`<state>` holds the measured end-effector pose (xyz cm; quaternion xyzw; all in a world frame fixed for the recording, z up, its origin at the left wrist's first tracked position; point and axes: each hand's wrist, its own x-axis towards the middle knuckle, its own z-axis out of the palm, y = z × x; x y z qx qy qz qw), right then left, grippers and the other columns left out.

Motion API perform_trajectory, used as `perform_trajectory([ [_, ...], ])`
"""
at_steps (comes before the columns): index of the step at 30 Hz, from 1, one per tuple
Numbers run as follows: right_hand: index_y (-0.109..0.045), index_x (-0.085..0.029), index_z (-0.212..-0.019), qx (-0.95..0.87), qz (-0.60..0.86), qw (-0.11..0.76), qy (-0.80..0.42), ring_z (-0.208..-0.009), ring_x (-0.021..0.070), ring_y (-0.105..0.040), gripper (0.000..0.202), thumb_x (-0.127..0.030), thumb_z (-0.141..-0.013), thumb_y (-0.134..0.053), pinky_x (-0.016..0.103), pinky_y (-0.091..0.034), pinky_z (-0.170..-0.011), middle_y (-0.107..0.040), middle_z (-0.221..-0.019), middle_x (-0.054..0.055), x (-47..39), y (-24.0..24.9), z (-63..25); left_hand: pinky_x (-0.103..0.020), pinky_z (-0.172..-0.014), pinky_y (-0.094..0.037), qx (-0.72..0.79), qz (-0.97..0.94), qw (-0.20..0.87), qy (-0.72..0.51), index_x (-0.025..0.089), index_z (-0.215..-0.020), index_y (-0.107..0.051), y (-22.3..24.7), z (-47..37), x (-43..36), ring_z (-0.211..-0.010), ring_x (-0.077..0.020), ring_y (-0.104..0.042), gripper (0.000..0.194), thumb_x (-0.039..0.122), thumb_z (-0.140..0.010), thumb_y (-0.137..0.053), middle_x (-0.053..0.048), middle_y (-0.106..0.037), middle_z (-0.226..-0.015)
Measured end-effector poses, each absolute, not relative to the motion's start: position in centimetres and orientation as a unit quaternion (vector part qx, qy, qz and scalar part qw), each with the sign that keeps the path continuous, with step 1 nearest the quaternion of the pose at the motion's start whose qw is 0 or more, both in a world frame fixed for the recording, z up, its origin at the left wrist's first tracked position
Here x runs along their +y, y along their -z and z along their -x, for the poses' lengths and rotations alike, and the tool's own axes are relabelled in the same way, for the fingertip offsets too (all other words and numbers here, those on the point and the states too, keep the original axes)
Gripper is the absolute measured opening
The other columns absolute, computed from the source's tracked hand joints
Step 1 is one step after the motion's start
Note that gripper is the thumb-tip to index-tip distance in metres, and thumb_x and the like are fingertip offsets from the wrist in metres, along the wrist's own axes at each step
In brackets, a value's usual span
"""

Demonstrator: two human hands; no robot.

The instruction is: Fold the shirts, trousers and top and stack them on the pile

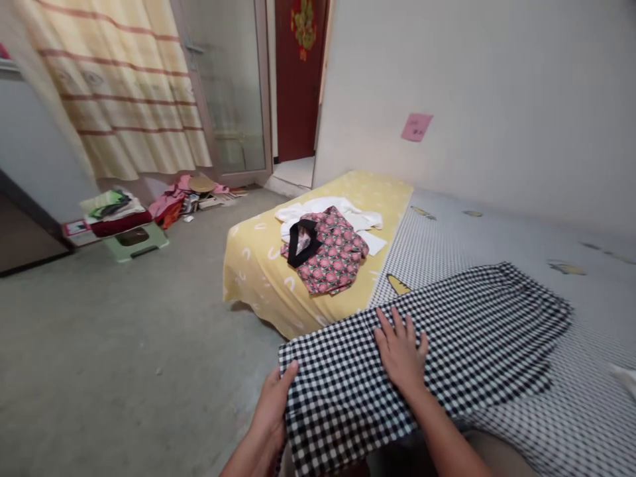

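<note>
A black-and-white gingham garment, folded lengthwise with a gathered far end, lies across the bed's near edge; whether it is trousers or a skirt I cannot tell. My left hand grips its near left end, thumb on top and fingers underneath. Flat on the cloth, fingers spread, rests my right hand. Beyond them a pink flowered shirt with a black collar lies folded on the bed, partly over a white garment.
A yellow sheet covers the bed's far left part, a grey checked sheet the right. On the floor stand a green stool with folded cloths and a heap of clothes. A pink note is on the wall.
</note>
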<state>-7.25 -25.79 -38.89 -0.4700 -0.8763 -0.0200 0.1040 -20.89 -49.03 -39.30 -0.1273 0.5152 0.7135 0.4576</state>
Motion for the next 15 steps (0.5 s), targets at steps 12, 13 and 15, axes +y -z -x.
perform_trajectory([
  [12,-0.031,-0.049,-0.151,-0.976,0.173,0.048,-0.122,-0.153,0.0303,-0.016,0.053,-0.048,-0.099,-0.044,0.064,-0.011,-0.12,-0.019,-0.166,-0.008,-30.5,39.0,8.3,-0.043,-0.11,-0.046,0.55,0.201,0.443,-0.679,0.019,-0.127,-0.06,39.4,21.2,-48.6,-0.12,-0.0264,-0.065,0.046,0.033,-0.083,-0.067,-0.014,-0.072,-0.124],
  [13,-0.032,-0.048,-0.152,-0.974,0.198,0.052,-0.099,-0.153,0.0309,-0.015,0.054,-0.047,-0.099,-0.045,0.064,-0.009,-0.12,-0.018,-0.166,-0.006,-29.0,38.7,7.7,-0.043,-0.111,-0.045,0.56,0.209,0.444,-0.667,0.019,-0.128,-0.058,39.8,21.4,-48.6,-0.122,-0.0271,-0.064,0.049,0.035,-0.083,-0.067,-0.015,-0.07,-0.127],
  [15,-0.035,-0.042,-0.152,-0.952,0.295,0.07,-0.038,-0.153,0.0328,-0.013,0.053,-0.046,-0.1,-0.043,0.067,-0.004,-0.119,-0.02,-0.166,-0.002,-25.4,37.9,6.0,-0.047,-0.113,-0.043,0.597,0.201,0.439,-0.641,0.018,-0.131,-0.056,40.8,21.8,-48.7,-0.126,-0.0299,-0.061,0.056,0.042,-0.081,-0.068,-0.017,-0.066,-0.133],
])
